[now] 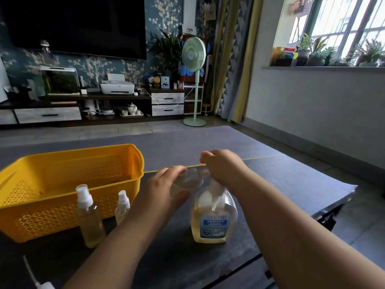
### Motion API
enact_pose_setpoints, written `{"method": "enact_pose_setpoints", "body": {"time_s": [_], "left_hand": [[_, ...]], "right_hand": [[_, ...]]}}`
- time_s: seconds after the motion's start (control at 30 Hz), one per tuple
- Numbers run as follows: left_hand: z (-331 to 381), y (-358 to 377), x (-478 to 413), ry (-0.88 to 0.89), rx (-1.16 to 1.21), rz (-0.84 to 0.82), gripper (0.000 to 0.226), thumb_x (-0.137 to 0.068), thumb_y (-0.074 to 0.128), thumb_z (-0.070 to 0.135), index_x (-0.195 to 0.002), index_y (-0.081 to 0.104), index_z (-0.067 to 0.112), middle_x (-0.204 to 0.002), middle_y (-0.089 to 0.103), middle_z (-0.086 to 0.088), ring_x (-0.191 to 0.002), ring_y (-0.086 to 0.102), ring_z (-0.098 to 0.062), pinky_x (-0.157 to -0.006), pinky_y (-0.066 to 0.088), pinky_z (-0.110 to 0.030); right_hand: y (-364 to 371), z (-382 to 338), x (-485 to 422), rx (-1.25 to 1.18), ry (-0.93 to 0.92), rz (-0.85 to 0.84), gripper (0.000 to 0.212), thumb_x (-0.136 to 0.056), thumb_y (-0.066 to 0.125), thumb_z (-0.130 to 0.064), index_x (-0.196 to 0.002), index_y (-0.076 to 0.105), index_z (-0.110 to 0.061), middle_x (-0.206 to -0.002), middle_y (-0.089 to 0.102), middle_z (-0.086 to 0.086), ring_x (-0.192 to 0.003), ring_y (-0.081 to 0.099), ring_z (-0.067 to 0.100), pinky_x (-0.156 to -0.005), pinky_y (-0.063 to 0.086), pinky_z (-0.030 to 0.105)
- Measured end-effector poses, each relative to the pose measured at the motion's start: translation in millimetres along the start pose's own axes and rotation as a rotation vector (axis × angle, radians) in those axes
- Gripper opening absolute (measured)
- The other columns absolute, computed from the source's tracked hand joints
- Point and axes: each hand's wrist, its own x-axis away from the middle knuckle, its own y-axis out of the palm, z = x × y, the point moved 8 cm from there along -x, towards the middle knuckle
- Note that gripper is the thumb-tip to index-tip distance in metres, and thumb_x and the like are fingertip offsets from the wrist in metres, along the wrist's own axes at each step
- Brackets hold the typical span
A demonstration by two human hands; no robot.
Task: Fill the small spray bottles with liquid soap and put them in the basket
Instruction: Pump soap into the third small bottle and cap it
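My left hand (164, 191) grips a small clear bottle (187, 181), tilted on its side with its mouth toward the pump of the big soap bottle (214, 220). A little yellowish liquid lies in the small bottle. My right hand (224, 165) rests curled on top of the pump head, which it hides. Two small spray bottles with white caps stand in front of the yellow basket (41, 217): a taller one (89, 217) and a shorter one (122, 206), both holding pale yellow liquid. The basket looks empty.
A loose white spray cap with its thin tube (39, 282) lies at the lower left corner. The dark table (291, 184) ends at the right around mid-frame, with floor beyond. A TV cabinet and a green standing fan (194, 80) are far behind.
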Motion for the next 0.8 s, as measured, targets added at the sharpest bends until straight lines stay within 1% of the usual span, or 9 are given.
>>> {"method": "enact_pose_setpoints", "body": {"time_s": [0.07,0.17,0.3,0.4,0.5,0.57,0.63,0.73,0.8], "left_hand": [[-2,0,-3,0.011,-0.004,0.003,0.049,-0.085,0.063,0.036,-0.131,0.043,0.037,-0.131,0.050,0.014,-0.100,0.041,0.004,-0.064,0.029,0.001],[-4,3,-4,0.036,-0.011,0.014,0.050,-0.085,0.064,0.035,-0.131,0.043,0.037,-0.130,0.051,0.014,-0.101,0.041,0.005,-0.067,0.029,0.000],[-3,3,-2,0.030,-0.018,0.010,0.049,-0.085,0.065,0.034,-0.129,0.044,0.038,-0.129,0.052,0.016,-0.099,0.040,0.006,-0.066,0.029,0.001],[-4,6,0,0.012,-0.036,-0.024,0.047,-0.087,0.062,0.035,-0.130,0.043,0.039,-0.128,0.048,0.021,-0.108,0.043,0.004,-0.065,0.025,0.002],[-4,6,2,0.003,-0.022,-0.026,0.046,-0.088,0.059,0.038,-0.131,0.041,0.040,-0.131,0.045,0.022,-0.116,0.043,0.001,-0.064,0.024,0.001],[-5,8,1,-0.014,-0.021,-0.036,0.045,-0.088,0.058,0.039,-0.130,0.041,0.040,-0.130,0.044,0.024,-0.115,0.043,0.002,-0.066,0.024,-0.002],[-4,8,1,-0.007,-0.021,-0.036,0.046,-0.088,0.060,0.037,-0.130,0.042,0.039,-0.132,0.047,0.020,-0.108,0.042,0.005,-0.064,0.024,0.001],[-4,6,2,-0.015,-0.029,-0.041,0.045,-0.089,0.058,0.037,-0.130,0.041,0.041,-0.129,0.042,0.025,-0.115,0.041,0.004,-0.061,0.020,0.003],[-2,5,2,0.000,-0.012,-0.034,0.045,-0.088,0.059,0.037,-0.129,0.040,0.041,-0.126,0.041,0.027,-0.113,0.039,0.006,-0.062,0.022,0.001]], "right_hand": [[-2,0,-7,-0.036,0.035,-0.004,0.042,-0.102,0.034,-0.030,-0.115,0.066,-0.005,-0.117,0.066,0.015,-0.108,0.060,0.034,-0.094,0.048,0.037],[-3,2,-9,-0.069,0.062,0.001,0.043,-0.102,0.035,-0.032,-0.115,0.067,-0.006,-0.118,0.066,0.015,-0.109,0.060,0.033,-0.095,0.047,0.037],[0,7,-5,-0.108,0.046,0.043,0.034,-0.101,0.038,-0.020,-0.118,0.062,-0.004,-0.117,0.064,0.017,-0.109,0.058,0.036,-0.091,0.049,0.036],[8,12,-4,-0.124,0.052,0.068,0.028,-0.097,0.042,-0.009,-0.117,0.061,-0.004,-0.117,0.064,0.016,-0.108,0.058,0.036,-0.090,0.052,0.038],[11,14,-4,-0.080,0.039,0.069,0.031,-0.097,0.038,-0.016,-0.108,0.065,-0.005,-0.111,0.067,0.016,-0.104,0.058,0.035,-0.087,0.050,0.037],[12,15,-6,-0.068,0.042,0.064,0.033,-0.097,0.037,-0.019,-0.108,0.066,-0.007,-0.111,0.067,0.015,-0.103,0.059,0.034,-0.086,0.049,0.035],[11,15,-6,-0.071,0.049,0.063,0.035,-0.097,0.037,-0.022,-0.108,0.067,-0.008,-0.111,0.068,0.015,-0.103,0.059,0.033,-0.085,0.048,0.035],[9,16,-6,-0.085,0.065,0.064,0.036,-0.097,0.037,-0.026,-0.108,0.068,-0.010,-0.110,0.068,0.014,-0.101,0.060,0.032,-0.086,0.048,0.035],[6,13,-6,-0.094,0.061,0.058,0.037,-0.098,0.037,-0.026,-0.109,0.068,-0.008,-0.110,0.068,0.015,-0.102,0.060,0.033,-0.087,0.048,0.035]]}}
